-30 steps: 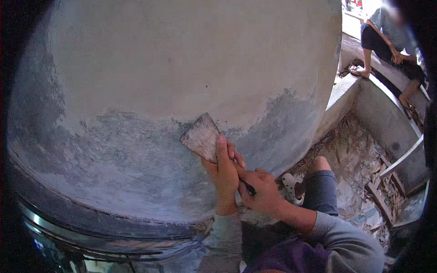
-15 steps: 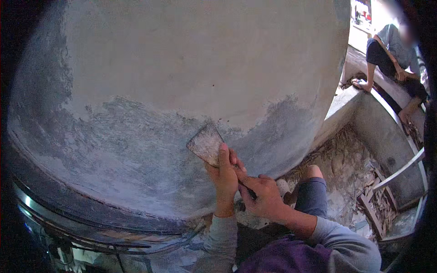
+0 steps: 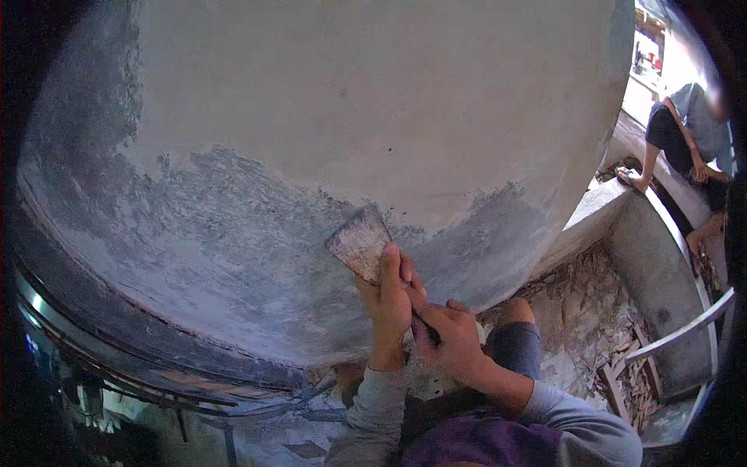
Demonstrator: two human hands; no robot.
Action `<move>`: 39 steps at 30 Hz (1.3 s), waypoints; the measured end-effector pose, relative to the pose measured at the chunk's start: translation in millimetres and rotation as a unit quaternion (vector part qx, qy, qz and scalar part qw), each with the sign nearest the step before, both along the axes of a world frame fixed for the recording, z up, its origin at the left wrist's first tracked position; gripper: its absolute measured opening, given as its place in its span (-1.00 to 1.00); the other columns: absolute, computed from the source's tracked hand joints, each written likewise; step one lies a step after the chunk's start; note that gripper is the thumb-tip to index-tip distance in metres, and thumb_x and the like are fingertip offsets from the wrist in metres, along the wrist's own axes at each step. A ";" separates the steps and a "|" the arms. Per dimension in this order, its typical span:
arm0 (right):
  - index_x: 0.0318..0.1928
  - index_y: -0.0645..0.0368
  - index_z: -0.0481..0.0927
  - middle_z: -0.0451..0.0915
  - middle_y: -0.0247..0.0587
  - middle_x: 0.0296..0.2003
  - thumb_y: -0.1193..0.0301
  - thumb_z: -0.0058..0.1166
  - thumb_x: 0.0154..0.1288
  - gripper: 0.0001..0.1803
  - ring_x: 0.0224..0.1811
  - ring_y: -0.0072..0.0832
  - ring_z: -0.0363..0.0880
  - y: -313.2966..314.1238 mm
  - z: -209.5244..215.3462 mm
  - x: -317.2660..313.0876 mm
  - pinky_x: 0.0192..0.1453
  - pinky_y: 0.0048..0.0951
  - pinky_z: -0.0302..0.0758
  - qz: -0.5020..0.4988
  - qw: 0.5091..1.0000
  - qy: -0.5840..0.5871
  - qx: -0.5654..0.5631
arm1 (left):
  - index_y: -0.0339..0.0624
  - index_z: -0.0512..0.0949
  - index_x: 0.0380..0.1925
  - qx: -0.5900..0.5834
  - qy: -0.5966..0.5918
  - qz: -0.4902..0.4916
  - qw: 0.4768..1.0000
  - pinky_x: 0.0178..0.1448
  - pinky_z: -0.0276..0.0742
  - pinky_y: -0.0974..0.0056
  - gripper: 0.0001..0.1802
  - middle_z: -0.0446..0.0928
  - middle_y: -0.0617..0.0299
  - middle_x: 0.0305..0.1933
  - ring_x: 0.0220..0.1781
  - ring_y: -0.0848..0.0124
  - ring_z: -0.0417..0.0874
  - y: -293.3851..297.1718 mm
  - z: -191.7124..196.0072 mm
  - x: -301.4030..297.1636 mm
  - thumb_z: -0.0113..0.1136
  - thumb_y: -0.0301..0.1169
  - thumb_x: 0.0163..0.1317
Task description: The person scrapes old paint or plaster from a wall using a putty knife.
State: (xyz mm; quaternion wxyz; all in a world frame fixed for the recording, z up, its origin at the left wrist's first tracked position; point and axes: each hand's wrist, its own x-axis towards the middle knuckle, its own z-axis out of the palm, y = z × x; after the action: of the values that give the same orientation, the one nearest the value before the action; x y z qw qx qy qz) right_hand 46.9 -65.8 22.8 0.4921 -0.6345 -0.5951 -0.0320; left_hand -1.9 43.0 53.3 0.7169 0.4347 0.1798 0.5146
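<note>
No package, no label, no sign, no screen visible in view. Only bare plastered wall, rubble, concrete ledges; nothing printed or displayed on them.

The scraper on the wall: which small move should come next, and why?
Probably push the scraper a little further up the wall. Both the left hand and the right hand press it at the edge where the dark grey scraped patch meets the pale coating above.
</note>
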 end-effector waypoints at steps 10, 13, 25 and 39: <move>0.19 0.15 0.54 0.61 -0.19 -0.49 0.60 0.16 0.09 -0.44 -0.57 -0.24 0.50 -3.8 1.8 12.5 -0.40 -0.31 0.29 0.020 0.999 -0.008 -0.025 | -0.15 0.38 -0.44 -0.045 -0.007 -0.016 0.999 -0.67 0.39 0.33 -0.69 0.35 0.35 -0.59 -0.68 0.53 0.42 -1.0 -12.1 6.0 0.09 -0.25 0.46; 0.20 0.14 0.53 0.61 -0.20 -0.49 0.61 0.15 0.09 -0.42 -0.58 -0.25 0.48 -6.0 3.3 13.5 -0.40 -0.33 0.28 0.024 0.999 -0.010 -0.026 | -0.16 0.38 -0.42 -0.022 -0.014 0.001 1.000 -0.67 0.40 0.34 -0.71 0.35 0.34 -0.59 -0.68 0.54 0.39 -2.3 -10.8 6.7 0.09 -0.25 0.45; 0.20 0.09 0.55 0.58 -0.26 -0.53 0.53 0.21 0.03 -0.39 -0.60 -0.28 0.50 0.4 0.0 15.7 -0.45 -0.30 0.33 0.028 0.999 -0.014 -0.028 | -0.17 0.42 -0.36 -0.023 0.002 0.015 1.000 -0.63 0.42 0.36 -0.74 0.34 0.35 -0.57 -0.67 0.56 0.37 -1.6 -5.4 4.5 0.08 -0.25 0.46; 0.12 0.21 0.58 0.62 -0.15 -0.49 0.61 0.15 0.08 -0.49 -0.53 -0.22 0.56 -8.1 17.1 14.6 -0.38 -0.30 0.33 0.023 0.999 -0.003 -0.032 | -0.14 0.39 -0.43 -0.014 -0.014 0.002 1.000 -0.64 0.40 0.35 -0.70 0.31 0.36 -0.58 -0.67 0.55 0.39 -5.2 1.0 8.6 0.07 -0.22 0.46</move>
State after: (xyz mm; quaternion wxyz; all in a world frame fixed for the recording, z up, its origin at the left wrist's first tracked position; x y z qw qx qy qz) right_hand 61.5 -74.0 39.9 0.4707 -0.6359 -0.6116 -0.0031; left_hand 6.7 37.9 54.3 0.7244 0.4170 0.1782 0.5192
